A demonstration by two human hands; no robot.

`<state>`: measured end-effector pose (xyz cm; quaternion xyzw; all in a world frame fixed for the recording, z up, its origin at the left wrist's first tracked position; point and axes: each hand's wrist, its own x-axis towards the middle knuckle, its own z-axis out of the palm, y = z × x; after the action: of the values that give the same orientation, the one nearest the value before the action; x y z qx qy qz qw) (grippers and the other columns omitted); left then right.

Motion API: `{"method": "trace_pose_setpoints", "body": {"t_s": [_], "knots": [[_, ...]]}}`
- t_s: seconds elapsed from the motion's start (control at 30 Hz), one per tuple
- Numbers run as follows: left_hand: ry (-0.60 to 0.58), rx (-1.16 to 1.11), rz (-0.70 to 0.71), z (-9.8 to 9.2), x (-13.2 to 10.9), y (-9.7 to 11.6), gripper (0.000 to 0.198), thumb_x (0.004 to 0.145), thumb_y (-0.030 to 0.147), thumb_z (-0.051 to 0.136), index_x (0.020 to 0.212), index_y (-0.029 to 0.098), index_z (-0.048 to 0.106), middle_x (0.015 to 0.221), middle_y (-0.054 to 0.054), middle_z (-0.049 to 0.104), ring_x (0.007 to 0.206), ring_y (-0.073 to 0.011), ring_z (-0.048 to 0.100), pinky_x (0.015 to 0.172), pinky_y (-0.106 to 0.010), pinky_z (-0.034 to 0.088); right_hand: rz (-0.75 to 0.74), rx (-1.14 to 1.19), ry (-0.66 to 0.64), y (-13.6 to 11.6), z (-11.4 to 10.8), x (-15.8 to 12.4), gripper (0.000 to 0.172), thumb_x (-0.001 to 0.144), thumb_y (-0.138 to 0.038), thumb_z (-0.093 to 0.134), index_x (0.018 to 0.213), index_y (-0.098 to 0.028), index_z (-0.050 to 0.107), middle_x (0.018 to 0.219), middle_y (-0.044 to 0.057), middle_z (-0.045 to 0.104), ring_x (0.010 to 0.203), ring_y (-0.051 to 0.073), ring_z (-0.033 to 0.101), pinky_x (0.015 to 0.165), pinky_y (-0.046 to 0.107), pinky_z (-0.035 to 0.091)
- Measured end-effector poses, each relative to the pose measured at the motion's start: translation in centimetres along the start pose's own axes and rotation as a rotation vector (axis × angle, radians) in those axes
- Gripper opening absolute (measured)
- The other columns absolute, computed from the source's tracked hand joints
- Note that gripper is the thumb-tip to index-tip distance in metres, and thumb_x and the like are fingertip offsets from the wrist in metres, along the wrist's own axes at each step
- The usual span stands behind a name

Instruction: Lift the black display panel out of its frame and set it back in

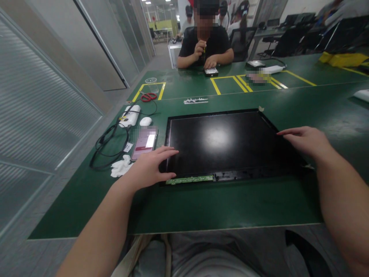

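Observation:
A flat black monitor screen panel (242, 142) lies face up on the green table, a bright reflection at its middle. Along its near edge, at the left, runs a thin green circuit board strip (190, 179). My left hand (152, 165) is at the panel's left edge, thumb and fingers spread apart over the near left corner, with the thumb tip close to the strip. At the right edge, my right hand (307, 141) has its fingertips close together on the black rim; what its lower fingers do is hidden.
Left of the panel lie a phone (145, 142), crumpled tissue (121, 166), a black cable (108, 144), a white device (130, 116), a white case (145, 121) and red-handled scissors (149, 97). A clear cup (152, 85) stands beyond. Opposite, a person (205, 42) works on a small drive (211, 72).

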<state>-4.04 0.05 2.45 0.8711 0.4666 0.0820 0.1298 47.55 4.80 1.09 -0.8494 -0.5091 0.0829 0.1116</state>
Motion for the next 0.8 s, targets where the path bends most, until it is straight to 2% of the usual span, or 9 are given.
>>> {"method": "trace_pose_setpoints", "body": {"t_s": [0.1,0.23,0.3,0.37,0.5,0.8], "knots": [[-0.006,-0.004,-0.003,-0.1,0.0,0.1,0.066,0.085,0.051,0.077,0.144,0.024,0.064,0.15,-0.013,0.064,0.13,-0.0354,0.067,0.108,-0.048,0.055,-0.063,-0.064,-0.015,0.0,0.6,0.0,0.041,0.083,-0.037,0.058,0.111,-0.024,0.084,0.09,0.009,0.076,0.083,0.026,0.067,0.077,0.037,0.053],[-0.009,-0.014,-0.005,-0.1,0.0,0.1,0.066,0.085,0.051,0.077,0.143,0.025,0.064,0.15,-0.013,0.064,0.13,-0.0354,0.067,0.108,-0.049,0.054,-0.198,-0.191,-0.003,0.1,1.4,0.3,0.045,0.086,-0.035,0.057,0.119,-0.017,0.082,0.116,0.018,0.075,0.109,0.034,0.068,0.097,0.045,0.054],[-0.009,-0.021,-0.001,-0.1,0.0,0.1,0.065,0.085,0.05,0.077,0.143,0.025,0.064,0.15,-0.013,0.064,0.13,-0.0353,0.067,0.108,-0.049,0.054,-0.237,-0.221,-0.033,0.3,1.6,0.6,0.045,0.083,-0.029,0.059,0.121,-0.016,0.08,0.12,0.019,0.074,0.114,0.035,0.067,0.102,0.048,0.053],[-0.011,-0.03,0.0,-0.1,0.0,0.0,0.066,0.085,0.05,0.077,0.144,0.024,0.064,0.151,-0.013,0.063,0.131,-0.0352,0.067,0.109,-0.048,0.053,-0.218,-0.188,-0.085,0.6,1.8,0.9,0.05,0.078,-0.021,0.061,0.125,-0.017,0.078,0.116,0.018,0.075,0.108,0.034,0.069,0.099,0.047,0.055],[-0.01,-0.055,-0.002,-0.1,-0.1,-0.3,0.069,0.083,0.05,0.079,0.144,0.024,0.064,0.152,-0.013,0.062,0.134,-0.0345,0.064,0.113,-0.046,0.051,-0.081,0.032,-0.172,1.0,1.7,1.1,0.063,0.072,-0.007,0.057,0.131,-0.019,0.075,0.108,0.011,0.077,0.097,0.027,0.072,0.09,0.039,0.057],[0.017,-0.078,0.007,-0.3,0.0,-0.2,0.068,0.081,0.047,0.08,0.143,0.024,0.065,0.151,-0.012,0.064,0.134,-0.0341,0.064,0.113,-0.046,0.051,0.03,0.304,-0.101,0.7,1.4,0.3,0.053,0.069,-0.009,0.059,0.116,-0.019,0.08,0.106,0.011,0.076,0.093,0.024,0.069,0.088,0.037,0.053]]}}
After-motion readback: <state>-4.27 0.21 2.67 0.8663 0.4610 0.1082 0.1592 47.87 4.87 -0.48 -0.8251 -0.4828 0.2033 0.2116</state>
